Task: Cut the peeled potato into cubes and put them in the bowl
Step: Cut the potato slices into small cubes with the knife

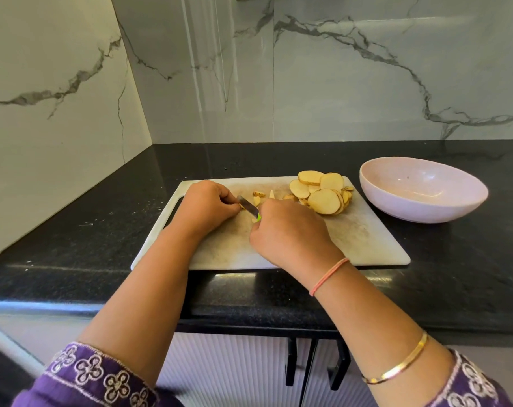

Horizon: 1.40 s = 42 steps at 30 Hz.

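One knife (248, 206) | R hand (290, 230) grips it, blade diag, tip far-left | L hand (209, 205) pinches potato bit (241, 207)

Your cutting board (352, 239) lies on the countertop (73, 245) before you, with the bowl (396, 212) just right of it. The potato slices (323, 192) are stacked at the board's far right corner. Your left hand (208, 205) and right hand (287, 227) meet mid-board with the knife (248, 206) between them. Loose pieces (258, 194) lie just behind the knife, and perhaps another under your left fingers.
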Each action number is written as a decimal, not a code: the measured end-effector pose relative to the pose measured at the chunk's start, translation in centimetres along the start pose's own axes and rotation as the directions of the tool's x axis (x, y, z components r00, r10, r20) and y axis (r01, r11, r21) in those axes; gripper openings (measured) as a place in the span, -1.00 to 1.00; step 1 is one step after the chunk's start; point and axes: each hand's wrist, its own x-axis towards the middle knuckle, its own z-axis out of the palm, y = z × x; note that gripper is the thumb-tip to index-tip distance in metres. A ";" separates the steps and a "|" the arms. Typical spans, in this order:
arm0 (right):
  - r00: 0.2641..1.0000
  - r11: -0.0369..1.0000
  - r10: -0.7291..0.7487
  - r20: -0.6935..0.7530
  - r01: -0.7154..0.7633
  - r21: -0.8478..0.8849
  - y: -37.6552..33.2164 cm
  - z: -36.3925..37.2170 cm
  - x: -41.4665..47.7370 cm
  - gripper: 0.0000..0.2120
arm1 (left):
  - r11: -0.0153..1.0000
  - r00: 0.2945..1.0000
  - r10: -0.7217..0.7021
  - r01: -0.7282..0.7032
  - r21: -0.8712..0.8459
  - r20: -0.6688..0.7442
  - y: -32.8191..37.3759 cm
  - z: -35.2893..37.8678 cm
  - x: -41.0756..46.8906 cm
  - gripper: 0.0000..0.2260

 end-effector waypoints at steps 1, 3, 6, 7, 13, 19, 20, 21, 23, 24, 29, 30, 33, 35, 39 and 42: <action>1.000 1.000 -0.014 -0.001 0.014 -0.018 0.0 -0.2 -0.2 -0.79 | 1.000 1.000 -0.004 0.004 0.006 -0.001 0.0 0.0 0.0 -0.91; 0.999 0.998 -0.044 -0.001 0.044 -0.052 0.0 -0.6 -0.5 -0.80 | 1.000 1.000 -0.012 0.012 0.009 -0.003 -0.2 0.0 0.1 -0.91; 0.998 0.995 -0.064 0.016 0.065 -0.074 0.0 -1.0 -1.5 -0.82 | 1.000 1.000 -0.025 0.025 0.011 -0.006 -0.3 0.0 0.0 -0.91; 0.998 0.995 -0.064 0.019 0.066 -0.073 0.2 -1.2 -1.8 -0.83 | 0.999 1.000 -0.026 0.027 0.022 -0.009 -0.3 0.1 0.0 -0.91; 0.999 0.998 -0.010 -0.032 0.012 0.056 1.9 -1.8 -1.8 -0.69 | 1.000 1.000 -0.007 0.007 0.000 -0.012 -0.7 -0.3 0.0 -0.84; 0.990 0.963 0.100 -0.099 -0.071 0.260 4.1 0.7 0.0 -0.68 | 0.999 0.999 -0.030 0.030 -0.024 0.038 -0.4 -0.3 -0.2 -0.65; 0.990 0.950 0.107 -0.094 -0.074 0.304 4.4 1.1 0.2 -0.68 | 0.999 0.998 -0.036 0.038 -0.025 0.049 -0.4 -0.3 -0.3 -0.64; 0.990 0.933 0.114 -0.085 -0.077 0.352 4.7 1.5 0.5 -0.68 | 0.999 0.997 -0.042 0.044 -0.031 0.062 -0.2 -0.3 -0.3 -0.65; 0.989 0.885 0.131 -0.064 -0.088 0.457 5.2 2.1 0.7 -0.68 | 0.997 0.996 -0.038 0.043 -0.060 0.082 0.0 -0.3 -0.4 -0.65; 0.988 0.856 0.140 -0.062 -0.089 0.509 5.5 2.3 0.8 -0.68 | 0.996 0.996 -0.026 0.032 -0.078 0.087 0.1 -0.2 -0.4 -0.64; 0.980 0.785 0.186 -0.071 -0.105 0.610 6.2 2.7 1.0 -0.62 | 0.990 0.986 0.136 -0.138 0.017 0.093 1.0 1.0 -0.5 -0.56; 0.978 0.775 0.196 -0.074 -0.108 0.623 6.3 2.8 1.0 -0.62 | 0.987 0.983 0.149 -0.154 0.036 0.105 1.1 1.3 -0.4 -0.58; 0.970 0.740 0.228 -0.089 -0.113 0.663 6.4 3.0 1.1 -0.65 | 0.984 0.980 0.154 -0.164 0.065 0.129 1.0 2.0 0.0 -0.71; 0.965 0.724 0.245 -0.094 -0.118 0.680 6.5 3.1 1.0 -0.68 | 0.981 0.979 0.169 -0.179 0.080 0.116 0.9 2.3 0.2 -0.76; 0.963 0.695 0.253 -0.099 -0.110 0.711 6.2 3.1 1.0 -0.73 | 0.969 0.979 0.180 -0.193 0.152 0.096 0.5 2.2 0.9 -0.82; 0.963 0.695 0.249 -0.106 -0.101 0.711 6.2 3.0 0.9 -0.72 | 0.961 0.988 0.132 -0.147 0.235 0.078 0.2 1.7 1.5 -0.82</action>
